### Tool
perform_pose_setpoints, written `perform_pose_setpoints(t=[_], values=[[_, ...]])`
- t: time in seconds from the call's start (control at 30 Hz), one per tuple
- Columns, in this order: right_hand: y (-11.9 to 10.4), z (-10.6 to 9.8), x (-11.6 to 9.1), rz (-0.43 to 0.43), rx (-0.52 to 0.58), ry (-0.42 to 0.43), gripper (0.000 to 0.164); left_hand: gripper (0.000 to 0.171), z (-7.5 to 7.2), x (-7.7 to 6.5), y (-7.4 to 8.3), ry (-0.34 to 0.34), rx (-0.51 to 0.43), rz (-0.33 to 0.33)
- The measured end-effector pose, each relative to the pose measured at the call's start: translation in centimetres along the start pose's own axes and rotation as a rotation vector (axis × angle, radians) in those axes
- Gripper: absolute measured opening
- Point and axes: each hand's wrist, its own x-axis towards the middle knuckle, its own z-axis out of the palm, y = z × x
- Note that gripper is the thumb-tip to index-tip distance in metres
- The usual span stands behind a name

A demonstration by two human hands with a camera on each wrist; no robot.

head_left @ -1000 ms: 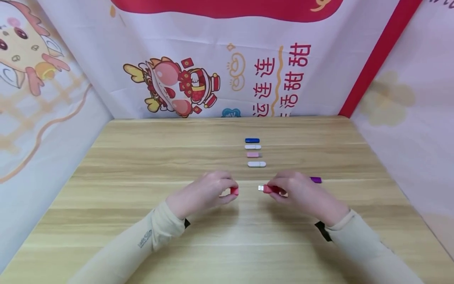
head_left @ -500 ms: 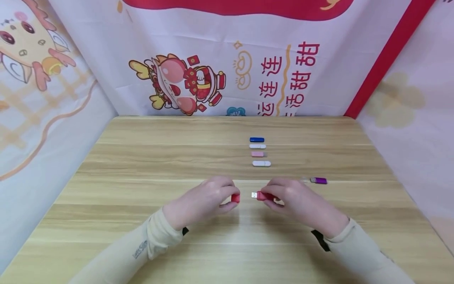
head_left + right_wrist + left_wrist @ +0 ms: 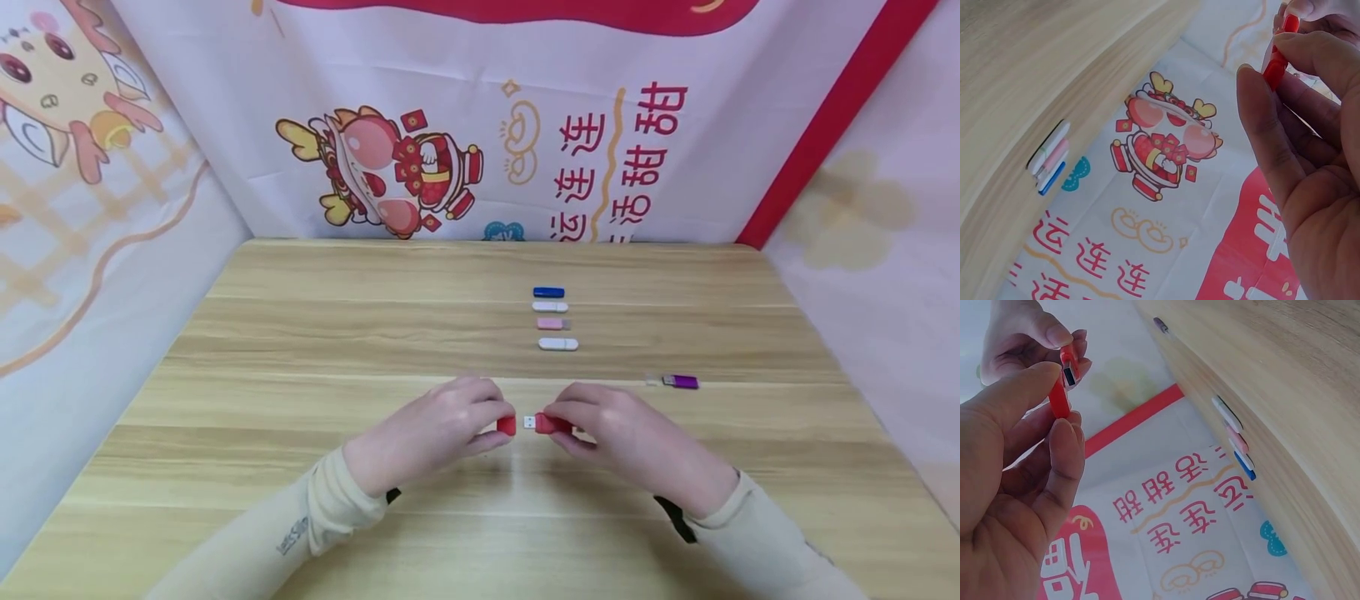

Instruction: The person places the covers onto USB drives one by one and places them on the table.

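Note:
My left hand (image 3: 438,429) pinches a small red cap (image 3: 506,426) between thumb and fingers. Opposite it, my right hand (image 3: 618,425) grips a red USB stick (image 3: 551,423) by its body, the bare metal plug pointing left at the cap. A narrow gap separates plug and cap in the head view. Seen from the left wrist, the plug (image 3: 1069,376) shows just beyond the red cap (image 3: 1058,400). In the right wrist view the fingers cover part of the red stick (image 3: 1276,72).
Beyond the hands lies a column of USB sticks: blue (image 3: 549,292), slim white (image 3: 550,307), pink (image 3: 553,324) and larger white (image 3: 558,344). A purple USB stick (image 3: 681,382) with its plug bare lies at right, a clear cap (image 3: 652,380) beside it. Printed cloth walls (image 3: 480,192) border the wooden table (image 3: 337,317).
My two hands have come closer together and nearer the body, narrowing the gap between plug and cap. The purple stick and clear cap have come out from behind the right hand.

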Motion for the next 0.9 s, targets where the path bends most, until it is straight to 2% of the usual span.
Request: perform_pose_setpoints(t=[0.23, 0.53, 0.9], values=[[-0.6, 0.0, 0.1, 0.016, -0.006, -0.014, 0.018, 0.024, -0.4, 0.0, 0.5, -0.017, 0.014, -0.011], [-1.1, 0.2, 0.2, -0.057, 0.001, 0.061, 0.021, 0.021, -0.4, 0.0, 0.8, -0.004, 0.047, 0.011], [-1.4, 0.2, 0.2, -0.087, 0.012, 0.076, 0.019, 0.019, -0.2, 0.0, 1.1, 0.033, 0.059, 0.035]])
